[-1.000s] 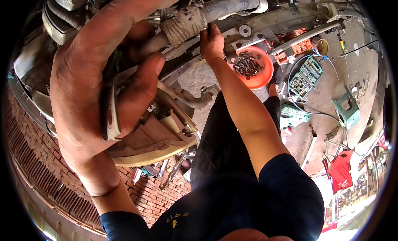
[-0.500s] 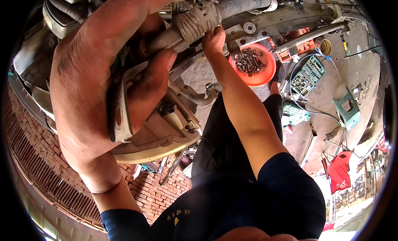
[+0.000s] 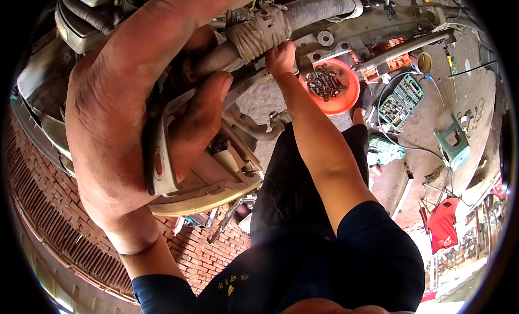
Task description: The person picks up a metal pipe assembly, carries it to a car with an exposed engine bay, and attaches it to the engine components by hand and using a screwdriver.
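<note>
My left hand (image 3: 111, 114) fills the left of the view, very near the camera. Its fingers curl over and its thumb presses in, with a flat metal bracket (image 3: 162, 176) with an oval hole caught in its grip. Past the thumb runs a grey pipe (image 3: 319, 10) with a dirty wrapped sleeve (image 3: 258, 32) around its joint. My right hand (image 3: 281, 59) reaches up just below that sleeve, at the edge of a metal beam (image 3: 373, 22). Its fingers are curled, and their tips are hidden, so what they hold does not show.
A red basin (image 3: 346, 100) of bolts sits on the ground below the beam. Farther right are an open green socket set (image 3: 401, 100), a black hose, a green stool (image 3: 454, 144) and a red folding chair (image 3: 443, 225). A curved pale-edged panel (image 3: 211, 201) hangs below my left hand.
The bracket in my left hand has shifted slightly right and down. My right hand has moved very little and stays by the sleeve.
</note>
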`<state>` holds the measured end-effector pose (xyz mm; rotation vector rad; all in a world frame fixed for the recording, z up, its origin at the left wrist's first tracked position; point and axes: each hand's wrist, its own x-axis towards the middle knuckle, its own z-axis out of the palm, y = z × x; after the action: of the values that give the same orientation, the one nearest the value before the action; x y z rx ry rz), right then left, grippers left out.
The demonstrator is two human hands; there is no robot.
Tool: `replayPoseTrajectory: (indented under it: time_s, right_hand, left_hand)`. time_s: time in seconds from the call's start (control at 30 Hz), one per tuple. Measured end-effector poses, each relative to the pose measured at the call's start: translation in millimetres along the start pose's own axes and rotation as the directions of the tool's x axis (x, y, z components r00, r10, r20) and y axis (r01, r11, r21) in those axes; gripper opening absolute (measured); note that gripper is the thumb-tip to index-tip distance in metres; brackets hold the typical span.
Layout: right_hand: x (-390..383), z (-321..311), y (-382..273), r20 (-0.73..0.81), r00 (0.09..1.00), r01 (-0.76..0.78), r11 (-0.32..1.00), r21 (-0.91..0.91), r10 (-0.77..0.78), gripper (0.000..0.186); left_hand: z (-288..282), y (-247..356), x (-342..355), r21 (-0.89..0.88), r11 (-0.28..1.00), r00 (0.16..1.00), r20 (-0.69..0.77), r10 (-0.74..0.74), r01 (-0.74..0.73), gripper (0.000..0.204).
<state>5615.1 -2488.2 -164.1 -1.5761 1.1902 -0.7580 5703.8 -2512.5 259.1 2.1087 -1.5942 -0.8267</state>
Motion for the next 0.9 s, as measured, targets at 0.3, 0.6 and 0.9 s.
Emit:
replayPoseTrajectory:
  time_s: [0.3, 0.6, 0.9]
  right_hand:
    - [8.1, -12.4, -18.4, 0.049, 0.996, -0.073, 0.996, -0.045, 0.075, 0.032]
    - [1.8, 20.8, 25.9, -0.056, 0.995, -0.069, 0.988, 0.139, 0.077, 0.042]
    - [4.2, 6.6, -8.3, -0.03, 0.994, -0.096, 0.983, 0.156, 0.102, 0.041]
  left_hand:
    - [-3.9, 2.0, -2.3, -0.001, 1.0, 0.999, 0.031, -0.026, 0.026, 0.062]
    - [-1.2, 2.0, 3.6, 0.029, 0.996, 0.996, 0.015, 0.083, -0.084, 0.061]
    - [-6.2, -6.0, 0.9, 0.07, 0.988, 0.99, -0.022, 0.14, -0.139, 0.064]
